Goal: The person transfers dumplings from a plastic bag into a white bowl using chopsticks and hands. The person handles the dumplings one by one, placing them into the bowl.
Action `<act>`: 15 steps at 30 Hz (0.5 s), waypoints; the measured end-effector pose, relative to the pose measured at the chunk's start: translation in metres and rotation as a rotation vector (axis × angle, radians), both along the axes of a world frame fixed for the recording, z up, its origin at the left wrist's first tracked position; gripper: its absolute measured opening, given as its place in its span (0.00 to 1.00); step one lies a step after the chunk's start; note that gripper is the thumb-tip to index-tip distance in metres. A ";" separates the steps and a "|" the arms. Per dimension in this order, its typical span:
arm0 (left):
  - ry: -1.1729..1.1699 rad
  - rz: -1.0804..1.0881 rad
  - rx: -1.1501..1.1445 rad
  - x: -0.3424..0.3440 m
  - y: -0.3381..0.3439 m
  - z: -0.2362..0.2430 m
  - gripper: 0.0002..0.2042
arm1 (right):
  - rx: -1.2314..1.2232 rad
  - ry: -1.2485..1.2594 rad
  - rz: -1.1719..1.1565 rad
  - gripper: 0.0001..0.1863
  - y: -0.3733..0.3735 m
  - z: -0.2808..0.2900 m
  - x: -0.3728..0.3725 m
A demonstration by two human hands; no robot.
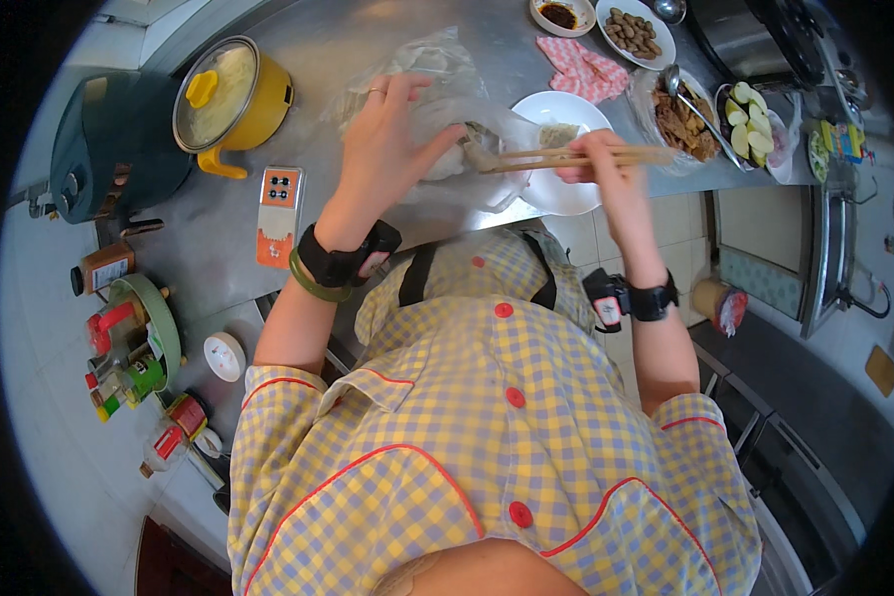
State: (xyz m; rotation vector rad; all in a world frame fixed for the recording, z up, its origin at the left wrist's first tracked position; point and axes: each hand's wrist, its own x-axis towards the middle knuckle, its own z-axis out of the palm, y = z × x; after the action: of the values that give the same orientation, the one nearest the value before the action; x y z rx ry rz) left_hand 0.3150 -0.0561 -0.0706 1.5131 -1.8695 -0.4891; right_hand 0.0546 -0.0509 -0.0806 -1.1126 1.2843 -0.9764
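My right hand is closed around a pair of wooden chopsticks pointing left. Their tips meet a greyish piece of food at the mouth of a clear plastic bag; whether they pinch it is hard to tell. On the bag's left side, my left hand lies with thumb and fingers spread. Pale contents show through the bag beneath it. Behind the right hand, a white plate at the counter's front edge carries a small pale piece.
A yellow pot with a glass lid and a phone-like orange and white object lie left. Beyond the plate are a pink checked cloth, a peanut dish, a bowl of brown food with a spoon, and cut green pieces.
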 end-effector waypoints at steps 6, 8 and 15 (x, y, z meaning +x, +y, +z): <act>0.005 -0.134 -0.116 0.005 -0.008 -0.012 0.14 | 0.046 -0.051 -0.220 0.15 0.022 0.040 -0.090; -0.095 -0.237 -0.200 0.001 -0.009 -0.006 0.10 | 0.024 0.071 -0.268 0.14 0.028 0.038 -0.105; -0.373 -0.353 -0.052 -0.002 -0.015 -0.015 0.17 | -0.104 0.074 -0.386 0.13 0.028 0.029 -0.086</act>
State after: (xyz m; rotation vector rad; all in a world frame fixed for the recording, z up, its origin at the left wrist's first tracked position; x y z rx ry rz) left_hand 0.3134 -0.0715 -0.0857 1.3079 -2.4409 -0.3248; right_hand -0.0314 -0.0232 -0.0512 -1.0061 1.5586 -1.3091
